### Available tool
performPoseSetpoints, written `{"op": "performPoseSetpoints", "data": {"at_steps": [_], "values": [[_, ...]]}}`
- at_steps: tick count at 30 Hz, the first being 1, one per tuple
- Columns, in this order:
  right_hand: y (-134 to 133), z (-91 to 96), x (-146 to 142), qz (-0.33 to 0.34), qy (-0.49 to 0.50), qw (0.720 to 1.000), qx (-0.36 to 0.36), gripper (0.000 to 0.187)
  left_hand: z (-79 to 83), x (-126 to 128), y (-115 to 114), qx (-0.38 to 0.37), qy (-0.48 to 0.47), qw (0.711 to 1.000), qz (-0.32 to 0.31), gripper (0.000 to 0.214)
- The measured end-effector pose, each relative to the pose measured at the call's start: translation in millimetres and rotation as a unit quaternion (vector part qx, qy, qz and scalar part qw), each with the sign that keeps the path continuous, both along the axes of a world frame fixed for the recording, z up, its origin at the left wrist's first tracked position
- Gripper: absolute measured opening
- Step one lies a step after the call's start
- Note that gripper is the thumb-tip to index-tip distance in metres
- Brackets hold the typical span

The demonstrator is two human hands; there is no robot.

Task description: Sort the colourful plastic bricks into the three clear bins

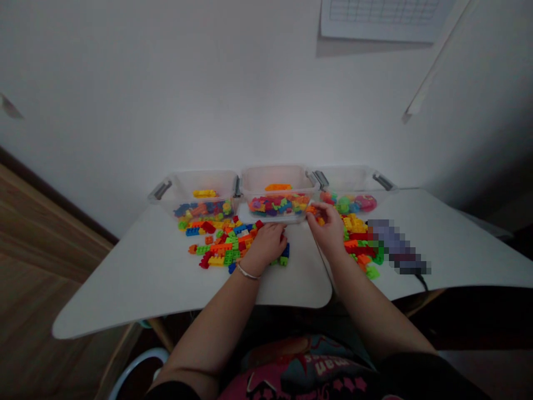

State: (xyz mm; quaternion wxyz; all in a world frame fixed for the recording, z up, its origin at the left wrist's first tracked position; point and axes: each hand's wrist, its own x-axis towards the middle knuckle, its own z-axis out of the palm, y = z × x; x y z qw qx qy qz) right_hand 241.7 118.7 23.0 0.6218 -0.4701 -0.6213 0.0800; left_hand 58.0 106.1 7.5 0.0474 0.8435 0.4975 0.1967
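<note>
Loose plastic building blocks (pixel 225 246) in many colours lie spread on the left part of the white table. My left hand (pixel 268 244), with a bangle at its wrist, rests at the right edge of this pile. Its fingers curl downward, hiding whatever is under them. Beside it lies a blue block (pixel 285 251). My right hand (pixel 328 226) pinches a small orange building block (pixel 311 210) between thumb and fingers, close to the front right corner of the middle clear box (pixel 277 176). More blocks (pixel 358 250) lie to the right of that hand.
A left clear box (pixel 208 180) and a right clear box (pixel 350 176) flank the middle one, all holding colourful pieces. A blurred-out object (pixel 395 244) with a black cord lies on the right. Two white tabletops (pixel 300 283) meet near my right forearm.
</note>
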Motion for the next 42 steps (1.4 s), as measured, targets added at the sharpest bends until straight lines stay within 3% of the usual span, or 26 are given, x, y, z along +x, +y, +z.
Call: {"op": "performPoseSetpoints", "data": {"at_steps": [6, 9, 12, 19, 27, 35, 39, 42], "values": [[37, 52.6, 2, 0.021, 0.096, 0.993, 0.062, 0.024, -1.0, 0, 0, -0.003, -0.005, 1.0, 0.009, 0.034], [59, 72.8, 2, 0.012, 0.08, 0.995, 0.056, 0.021, -1.1, 0, 0, -0.005, -0.004, 1.0, 0.008, 0.034], [77, 80.6, -2, -0.001, 0.035, 0.999, 0.023, 0.016, -0.2, 0, 0, -0.006, 0.001, 1.0, 0.005, 0.035], [101, 73.4, -12, -0.035, -0.099, 0.992, -0.068, 0.015, 1.9, 0, -1, -0.015, 0.006, 1.0, 0.008, 0.036], [109, 70.9, -13, -0.081, -0.199, 0.967, -0.138, 0.015, 1.1, 0, 0, -0.016, 0.005, 1.0, 0.009, 0.038], [105, 72.6, -9, -0.044, -0.143, 0.979, -0.136, 0.019, 0.4, -1, -1, -0.01, 0.003, 1.0, 0.009, 0.037], [90, 66.3, -7, -0.013, -0.044, 0.997, -0.055, 0.021, 1.7, 0, -2, -0.005, 0.0, 1.0, 0.006, 0.035], [63, 47.5, -7, 0.019, 0.012, 1.0, -0.001, 0.023, -0.3, -1, -1, 0.003, -0.002, 1.0, 0.001, 0.033]]}}
